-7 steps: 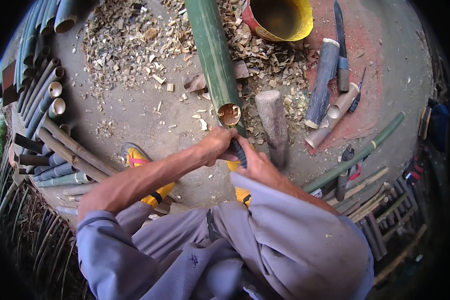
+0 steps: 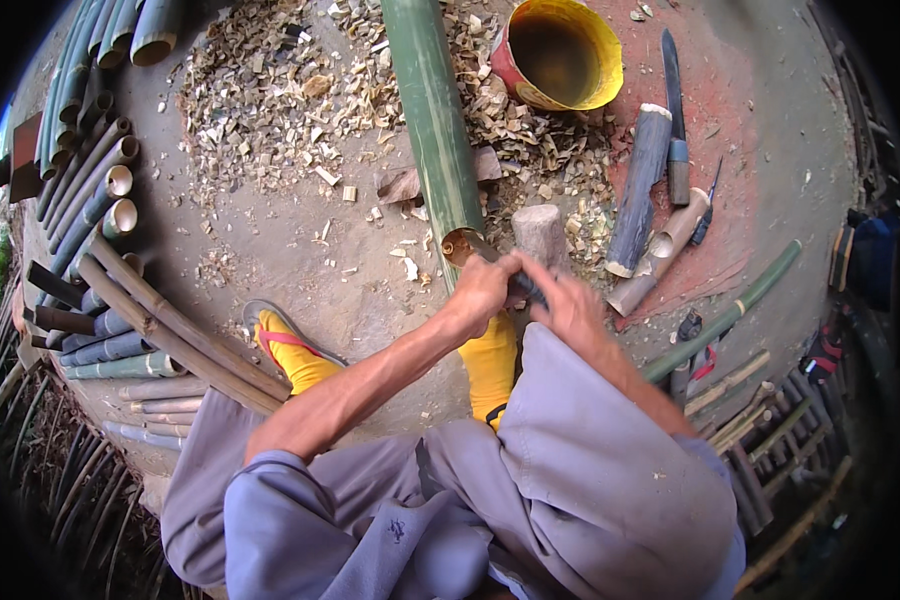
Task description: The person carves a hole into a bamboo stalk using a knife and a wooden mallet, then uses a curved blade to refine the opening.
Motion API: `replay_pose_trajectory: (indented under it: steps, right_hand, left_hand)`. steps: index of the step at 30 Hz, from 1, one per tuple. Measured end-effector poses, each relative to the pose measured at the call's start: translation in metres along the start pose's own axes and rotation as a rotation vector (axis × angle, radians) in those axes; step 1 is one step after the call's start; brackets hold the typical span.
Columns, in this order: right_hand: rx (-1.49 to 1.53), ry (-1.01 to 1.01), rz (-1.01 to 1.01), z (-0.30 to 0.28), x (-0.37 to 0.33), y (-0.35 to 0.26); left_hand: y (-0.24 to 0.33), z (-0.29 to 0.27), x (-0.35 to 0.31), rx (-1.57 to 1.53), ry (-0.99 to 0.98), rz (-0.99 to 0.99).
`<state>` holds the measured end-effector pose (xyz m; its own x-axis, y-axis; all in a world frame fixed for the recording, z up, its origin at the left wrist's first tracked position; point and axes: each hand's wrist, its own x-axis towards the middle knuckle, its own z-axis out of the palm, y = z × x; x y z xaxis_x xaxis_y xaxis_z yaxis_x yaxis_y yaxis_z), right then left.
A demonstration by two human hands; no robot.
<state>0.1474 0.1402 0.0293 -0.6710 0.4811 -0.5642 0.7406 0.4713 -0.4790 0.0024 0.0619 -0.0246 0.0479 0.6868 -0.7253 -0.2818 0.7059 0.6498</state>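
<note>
A thick green bamboo pole [image 2: 432,120] points toward me, its hollow cut end [image 2: 457,246] just beyond my hands. My left hand [image 2: 480,292] is closed around the front of a dark-handled tool [image 2: 527,288], whose narrow dark working part reaches the bamboo's opening. Whether it is a knife or a chisel I cannot make out. Farther back on the same handle is my right hand [image 2: 573,308], somewhat blurred, fingers curled around it. A stubby wooden post [image 2: 539,232] stands close beyond my right hand. A flat brown piece [image 2: 400,184] lies beneath the pole.
Wood chips [image 2: 270,130] cover the ground around the pole. A red and yellow bucket [image 2: 610,70] stands far right. Near it lie a machete [image 2: 675,110], a dark bamboo section [image 2: 640,190] and a notched pale one [image 2: 670,250]. Bamboo lengths [image 2: 100,200] are stacked left. My feet wear yellow socks [image 2: 488,365].
Both hands have shifted right with the tool, which now slants from the bamboo's opening toward the lower right. My right hand has moved farther from the pole. The view has shifted slightly.
</note>
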Motion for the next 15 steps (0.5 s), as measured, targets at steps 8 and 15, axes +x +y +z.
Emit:
replay_pose_trajectory:
  steps: [8, 15]
  right_hand:
    - [-0.804, -0.093, -0.627, -0.08, 0.09, -0.019]
    - [-1.057, -0.452, -0.742, -0.084, 0.16, -0.094]
  left_hand:
    - [0.007, 0.02, 0.002, -1.469, 0.042, 0.124]
    - [0.013, 0.009, -0.005, -1.695, 0.031, 0.179]
